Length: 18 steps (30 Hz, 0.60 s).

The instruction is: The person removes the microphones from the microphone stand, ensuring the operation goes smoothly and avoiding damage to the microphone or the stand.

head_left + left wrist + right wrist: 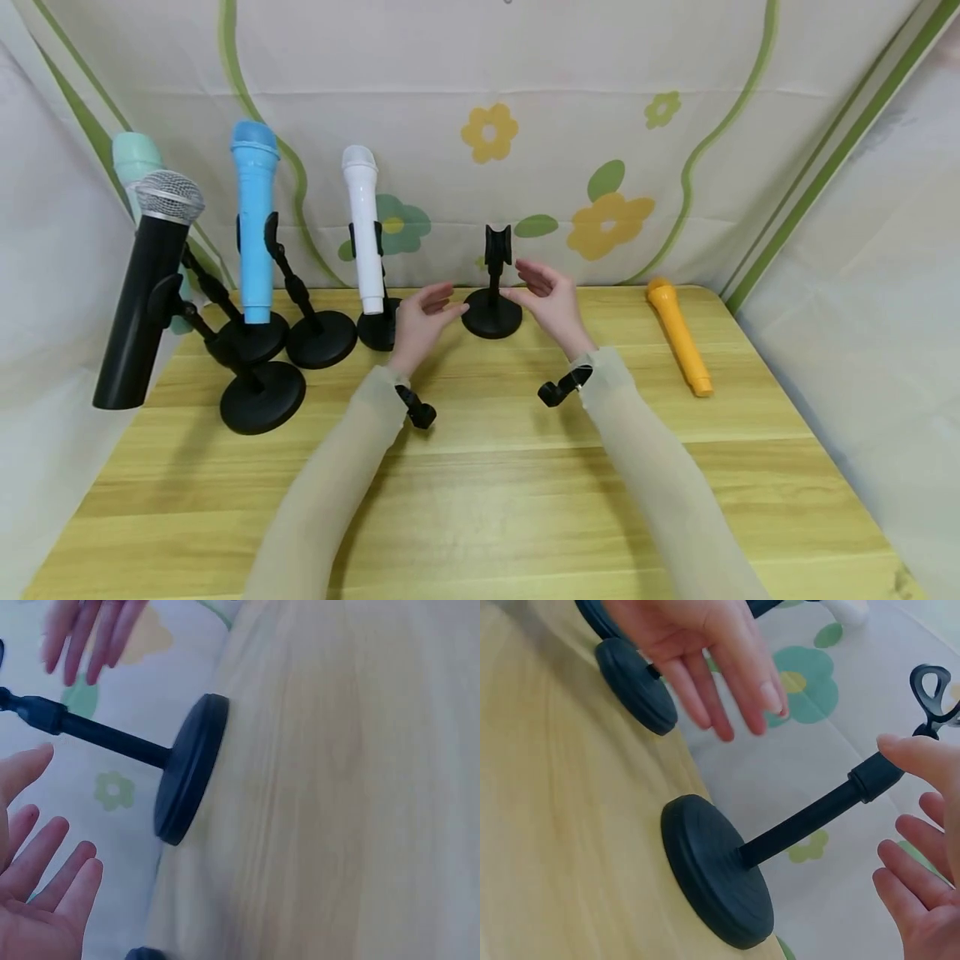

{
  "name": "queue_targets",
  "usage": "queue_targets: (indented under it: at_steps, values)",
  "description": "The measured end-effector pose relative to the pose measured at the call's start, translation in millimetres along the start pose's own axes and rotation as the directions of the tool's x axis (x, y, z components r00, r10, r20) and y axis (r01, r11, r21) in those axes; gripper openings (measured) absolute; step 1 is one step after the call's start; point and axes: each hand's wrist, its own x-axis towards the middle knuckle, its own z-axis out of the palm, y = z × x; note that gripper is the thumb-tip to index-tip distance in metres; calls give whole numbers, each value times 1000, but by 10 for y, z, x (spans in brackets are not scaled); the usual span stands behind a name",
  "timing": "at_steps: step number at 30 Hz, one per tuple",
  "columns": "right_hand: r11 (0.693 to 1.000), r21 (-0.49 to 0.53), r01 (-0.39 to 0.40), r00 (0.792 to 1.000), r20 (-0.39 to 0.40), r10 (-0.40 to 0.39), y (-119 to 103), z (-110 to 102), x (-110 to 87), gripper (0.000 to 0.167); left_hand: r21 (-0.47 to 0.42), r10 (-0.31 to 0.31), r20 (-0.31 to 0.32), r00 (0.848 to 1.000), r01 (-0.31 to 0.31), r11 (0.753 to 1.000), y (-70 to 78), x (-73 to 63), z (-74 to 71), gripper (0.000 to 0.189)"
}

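Note:
A black microphone stand point(492, 315) stands upright near the back of the table, its clip holding nothing. My left hand point(422, 327) is on its left with fingers loosely spread, apart from the stand. On the other side is my right hand point(555, 307), fingers extended; in the right wrist view its thumb point(915, 756) overlaps the upper stem, and whether it touches I cannot tell. Neither hand grips anything. Left of my left hand, a white microphone point(364, 229) sits in a stand's clip. An orange microphone point(680, 337) lies on the table to the right.
At the left, a blue microphone point(256, 225), a black microphone point(142, 308) with a silver head and a mint microphone point(135, 156) rest tilted in black stands. A flowered curtain point(420, 67) borders the wooden table point(480, 517) behind and at the sides.

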Motion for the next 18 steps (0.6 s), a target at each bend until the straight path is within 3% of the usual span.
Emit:
queue_targets:
  at_steps: [7, 9, 14, 18]
  values:
    - [999, -32, 23, 999, 44, -22, -8, -23, -209, 59, -13, 21, 23, 1000, -20, 1000, 81, -97, -243, 49]
    - [999, -41, 18, 998, 65, -15, -136, -10, -283, 56, -25, 24, 20, 1000, -23, 999, 106, -143, -314, 49]
    - [997, -66, -25, 992, 122, 33, -488, 40, -449, 51, -26, 44, -66, 997, -45, 999, 111, -252, -481, 49]
    - [998, -64, -11, 989, 150, 20, -538, 79, -509, 53, 13, 46, -123, 991, -44, 999, 99, -352, -620, 48]
